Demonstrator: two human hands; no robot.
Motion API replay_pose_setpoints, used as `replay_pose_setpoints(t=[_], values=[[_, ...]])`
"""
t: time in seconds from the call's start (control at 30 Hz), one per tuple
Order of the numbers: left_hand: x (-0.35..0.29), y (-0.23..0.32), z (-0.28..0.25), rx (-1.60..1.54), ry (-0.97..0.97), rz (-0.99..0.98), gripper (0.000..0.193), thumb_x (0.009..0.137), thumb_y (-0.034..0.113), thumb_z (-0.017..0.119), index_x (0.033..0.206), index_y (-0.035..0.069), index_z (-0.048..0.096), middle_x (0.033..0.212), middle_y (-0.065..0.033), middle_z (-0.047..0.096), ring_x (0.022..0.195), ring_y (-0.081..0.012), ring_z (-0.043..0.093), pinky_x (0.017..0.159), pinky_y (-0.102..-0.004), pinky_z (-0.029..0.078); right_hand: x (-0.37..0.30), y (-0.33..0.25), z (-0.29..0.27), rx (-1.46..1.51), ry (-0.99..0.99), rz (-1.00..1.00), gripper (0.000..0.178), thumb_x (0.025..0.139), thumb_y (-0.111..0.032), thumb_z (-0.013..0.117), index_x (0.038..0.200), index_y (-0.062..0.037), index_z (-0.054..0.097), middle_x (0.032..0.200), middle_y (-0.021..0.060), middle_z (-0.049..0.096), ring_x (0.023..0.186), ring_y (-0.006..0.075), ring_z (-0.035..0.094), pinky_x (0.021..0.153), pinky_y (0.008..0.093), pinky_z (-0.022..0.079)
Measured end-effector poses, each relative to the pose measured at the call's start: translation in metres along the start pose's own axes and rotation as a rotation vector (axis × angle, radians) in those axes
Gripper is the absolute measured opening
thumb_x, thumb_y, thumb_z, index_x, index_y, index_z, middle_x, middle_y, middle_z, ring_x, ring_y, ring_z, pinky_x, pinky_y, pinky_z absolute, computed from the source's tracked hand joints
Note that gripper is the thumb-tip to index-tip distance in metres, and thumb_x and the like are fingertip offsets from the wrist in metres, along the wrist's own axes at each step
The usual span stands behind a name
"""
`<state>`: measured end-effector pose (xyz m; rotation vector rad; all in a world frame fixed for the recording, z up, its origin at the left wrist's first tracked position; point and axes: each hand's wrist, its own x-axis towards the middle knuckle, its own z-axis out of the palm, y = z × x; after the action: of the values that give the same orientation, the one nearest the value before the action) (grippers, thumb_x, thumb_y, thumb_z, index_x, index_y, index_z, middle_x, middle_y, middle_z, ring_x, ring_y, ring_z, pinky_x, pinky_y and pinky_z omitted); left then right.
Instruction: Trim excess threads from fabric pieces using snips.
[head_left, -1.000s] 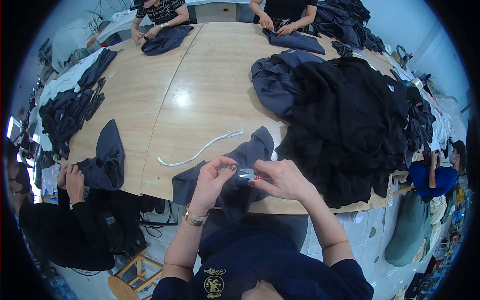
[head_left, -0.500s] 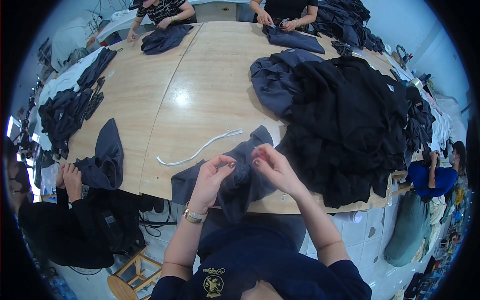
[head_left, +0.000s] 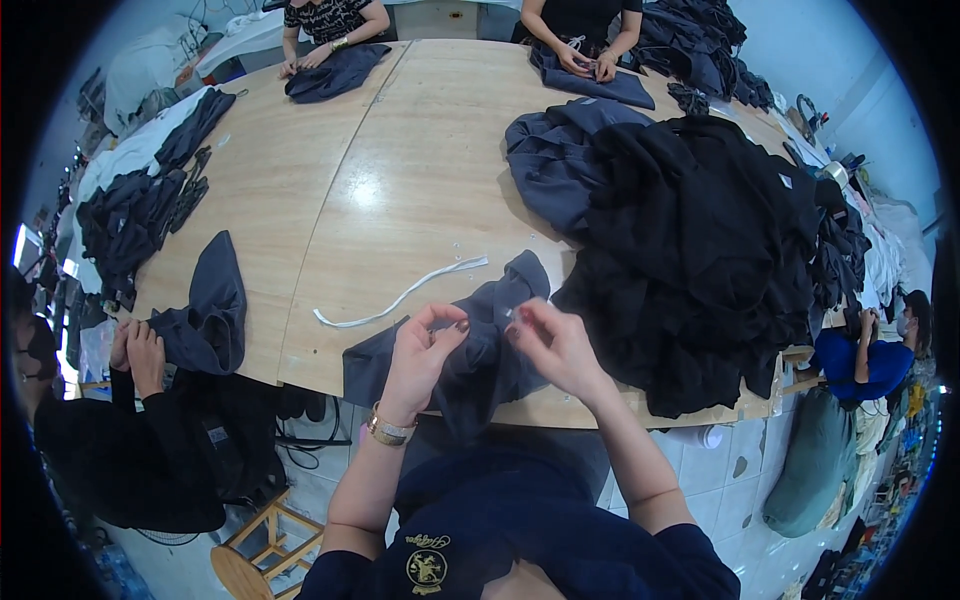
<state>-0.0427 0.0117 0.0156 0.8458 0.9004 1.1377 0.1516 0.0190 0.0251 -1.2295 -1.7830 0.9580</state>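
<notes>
A dark grey-blue garment (head_left: 475,375) lies bunched at the table's near edge under both my hands. My left hand (head_left: 422,360) is above its left part, thumb and forefinger pinched; whatever they hold is too small to see. Just to the right, over the garment's upper right part, my right hand (head_left: 555,350) is also closed, with a tiny pale and reddish thing at its fingertips that I cannot name. A short gap separates the two hands. Beyond them a bundle of white cord or thread (head_left: 400,298) lies in a loose curve on the wood.
A tall heap of black garments (head_left: 690,260) stands right of my hands, with a grey-blue garment (head_left: 555,160) at its far left side. Co-workers handle similar pieces across the table (head_left: 430,150) and at the left. A wooden stool (head_left: 265,550) is at the lower left.
My right hand has turned slightly and shifted a little downward; my left hand has barely moved. Across the table, the co-workers' hands have changed position on their garments.
</notes>
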Motion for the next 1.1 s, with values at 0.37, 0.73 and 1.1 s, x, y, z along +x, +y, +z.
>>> replay_pose_setpoints(t=[0.37,0.73,1.1], values=[[0.001,0.003,0.001,0.034,-0.023,-0.018,0.012,0.085,0.003,0.058,0.097,0.002,0.055,0.084,-0.0005,0.059,0.07,-0.0014,0.052,0.063,-0.0144,0.04,0.0,-0.012,-0.016,-0.393,-0.244,-0.178,0.036,0.083,-0.04,0.056,0.074,-0.0054,0.05,0.061,0.0096,0.055,0.056,0.0284,0.055,0.048,0.0356,0.039],[0.003,0.001,0.001,0.095,-0.025,-0.003,0.013,0.085,0.004,0.059,0.097,0.002,0.055,0.082,0.0016,0.057,0.065,0.0008,0.048,0.055,-0.0129,0.034,0.0,-0.01,-0.018,-0.403,-0.226,-0.203,0.027,0.08,-0.031,0.061,0.077,-0.0051,0.055,0.061,0.0091,0.055,0.054,0.0265,0.056,0.049,0.0321,0.041],[0.004,-0.001,0.001,0.119,-0.028,-0.015,0.014,0.084,0.004,0.059,0.097,0.003,0.055,0.076,0.0034,0.056,0.06,0.0019,0.045,0.052,-0.0119,0.032,0.002,-0.011,-0.017,-0.449,-0.258,-0.226,0.028,0.079,-0.031,0.063,0.077,-0.0046,0.054,0.061,0.0092,0.054,0.054,0.027,0.055,0.049,0.0327,0.041]])
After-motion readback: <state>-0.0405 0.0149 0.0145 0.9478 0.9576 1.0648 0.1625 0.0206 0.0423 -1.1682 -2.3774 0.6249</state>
